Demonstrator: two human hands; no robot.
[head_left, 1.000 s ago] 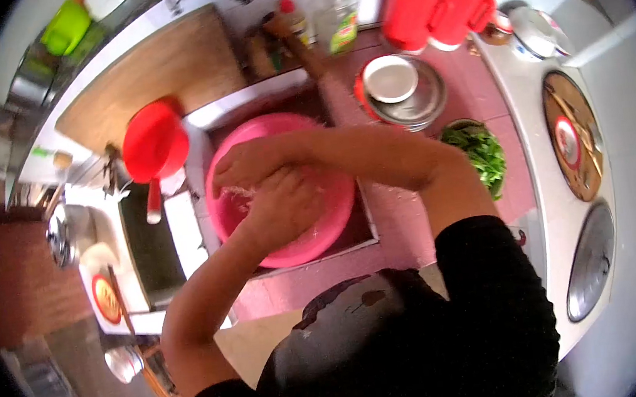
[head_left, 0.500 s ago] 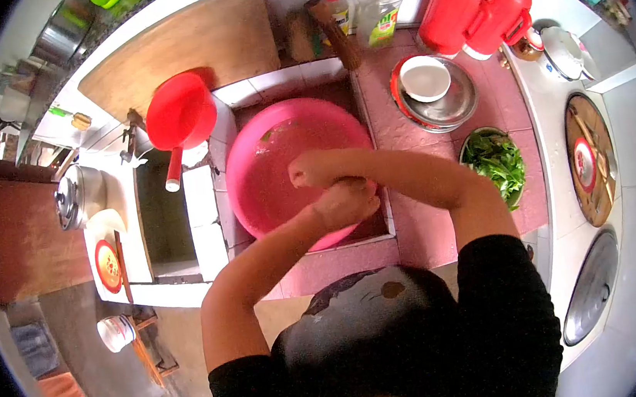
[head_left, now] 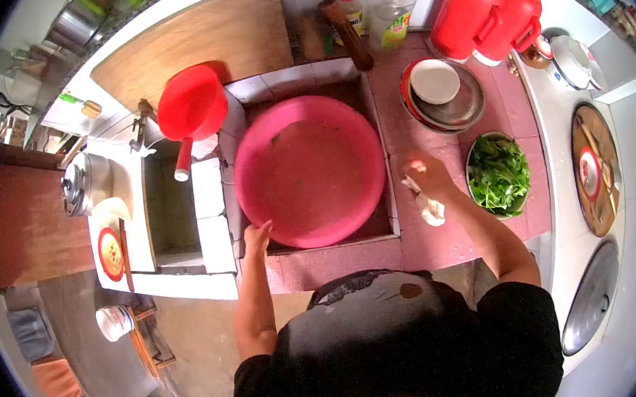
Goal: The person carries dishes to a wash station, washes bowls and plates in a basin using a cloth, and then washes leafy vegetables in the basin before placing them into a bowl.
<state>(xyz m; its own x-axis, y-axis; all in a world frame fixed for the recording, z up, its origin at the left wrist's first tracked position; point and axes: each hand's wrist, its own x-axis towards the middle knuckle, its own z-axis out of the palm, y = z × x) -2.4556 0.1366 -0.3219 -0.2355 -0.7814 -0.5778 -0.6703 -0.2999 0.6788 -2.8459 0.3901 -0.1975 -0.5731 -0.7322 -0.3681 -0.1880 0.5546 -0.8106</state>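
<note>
Nearest the body, the person's left hand (head_left: 258,237) meets the near-left rim of a wide, round pink plastic basin (head_left: 371,170), whether clasping it or merely touching cannot be told, while the right hand (head_left: 428,177) is clenched around a crumpled off-white cloth (head_left: 433,212) at the pink tiled counter (head_left: 333,265). The basin sits inside a square tiled sink (head_left: 282,81), with a round bowl (head_left: 471,176) of leafy greens (head_left: 499,178) beyond the right hand. Farther back stand stacked round metal dishes (head_left: 469,103) topped by a small white bowl (head_left: 434,81), then two red handled flasks (head_left: 467,14).
</note>
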